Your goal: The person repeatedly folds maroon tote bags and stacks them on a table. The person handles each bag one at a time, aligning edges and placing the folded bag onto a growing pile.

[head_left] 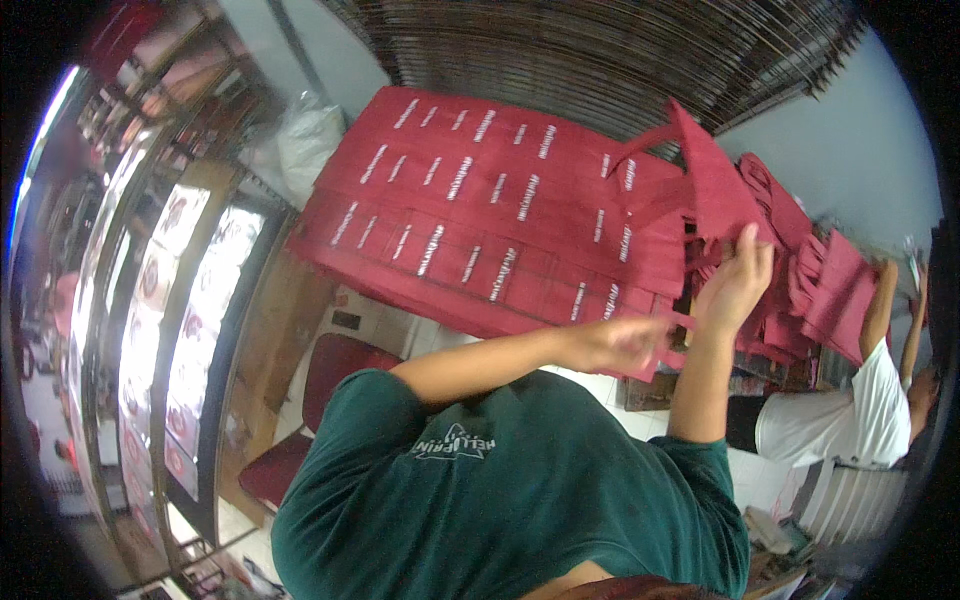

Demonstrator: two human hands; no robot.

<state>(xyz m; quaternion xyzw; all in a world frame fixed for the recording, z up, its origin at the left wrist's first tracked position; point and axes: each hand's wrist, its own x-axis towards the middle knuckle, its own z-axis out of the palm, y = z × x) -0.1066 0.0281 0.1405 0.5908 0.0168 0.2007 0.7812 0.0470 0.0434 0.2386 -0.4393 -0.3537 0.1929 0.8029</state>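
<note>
A red fabric bag (708, 175) stands raised on its edge at the right end of the table, tilted, with a strap handle (645, 142) looping off to its left. My right hand (738, 285) is lifted at the bag's lower corner, its fingers closed on the fabric. Lower and to the left, my left hand (612, 345) reaches across in front of my body, close to the edge of the laid-out bags. Motion smears its fingers, and I cannot tell whether they touch a strap. Flat red bags (450, 195) with white print overlap in rows across the table.
More red bags (785, 215) are heaped at the right, where a person in a white shirt (840, 415) stands. A dark red chair (335, 375) is at the left front, beside a framed glass panel (200, 330). White plastic sacking (305, 150) lies behind the table's left end.
</note>
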